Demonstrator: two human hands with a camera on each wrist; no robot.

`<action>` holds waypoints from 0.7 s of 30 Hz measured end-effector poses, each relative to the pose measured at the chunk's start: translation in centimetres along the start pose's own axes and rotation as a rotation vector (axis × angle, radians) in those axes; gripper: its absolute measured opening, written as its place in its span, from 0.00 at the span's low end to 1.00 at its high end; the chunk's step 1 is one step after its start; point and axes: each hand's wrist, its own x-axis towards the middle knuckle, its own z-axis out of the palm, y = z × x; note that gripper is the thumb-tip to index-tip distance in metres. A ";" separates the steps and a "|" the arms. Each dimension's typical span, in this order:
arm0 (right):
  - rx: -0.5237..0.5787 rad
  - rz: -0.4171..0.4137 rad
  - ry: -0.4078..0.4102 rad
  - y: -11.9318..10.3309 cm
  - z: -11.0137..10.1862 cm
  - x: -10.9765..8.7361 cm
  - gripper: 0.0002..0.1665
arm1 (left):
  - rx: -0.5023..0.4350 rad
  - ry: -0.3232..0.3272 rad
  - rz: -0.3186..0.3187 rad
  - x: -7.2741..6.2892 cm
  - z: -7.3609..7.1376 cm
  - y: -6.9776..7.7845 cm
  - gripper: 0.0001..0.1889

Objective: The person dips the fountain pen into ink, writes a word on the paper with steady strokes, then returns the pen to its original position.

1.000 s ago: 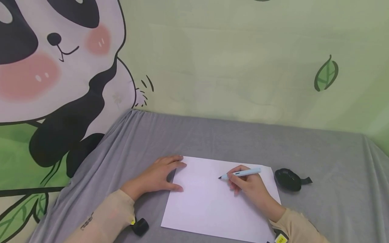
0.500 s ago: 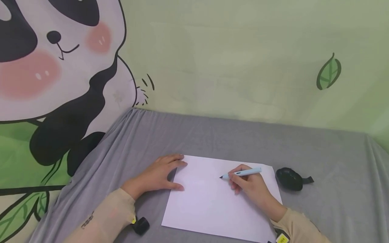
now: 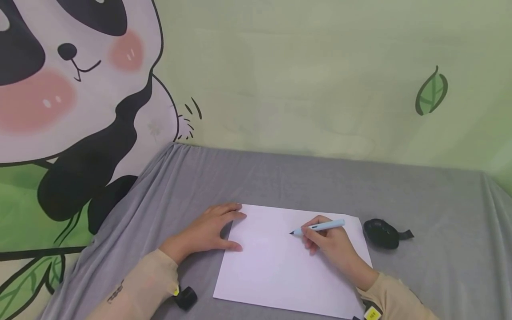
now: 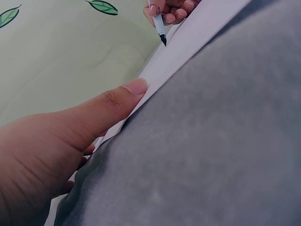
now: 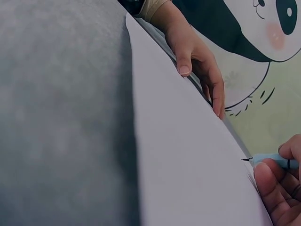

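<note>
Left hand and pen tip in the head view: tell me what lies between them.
Only a stretch of the white paper lies between the left hand and the tip of the pen; the head view shows it bare, with no visible marks.

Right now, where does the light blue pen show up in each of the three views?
Head: lower half, right of the middle, in the right hand; the light blue pen has its dark tip toward the left.
Left wrist: at the top edge, near the middle, tip down.
Right wrist: at the right edge, below mid-height, tip left.
Shared landmark: the white paper, with the left hand at its edge.
</note>
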 end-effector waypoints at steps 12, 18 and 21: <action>-0.003 0.028 0.019 -0.2 0.0 -0.1 0.12 | 0.000 0.002 0.004 0.1 0.0 -0.1 0.41; -0.006 0.038 0.031 -0.3 0.0 -0.2 0.11 | -0.005 0.000 0.004 0.1 0.0 -0.1 0.41; -0.009 0.055 0.042 -0.4 0.0 -0.2 0.11 | -0.003 -0.004 0.001 0.1 0.0 0.0 0.41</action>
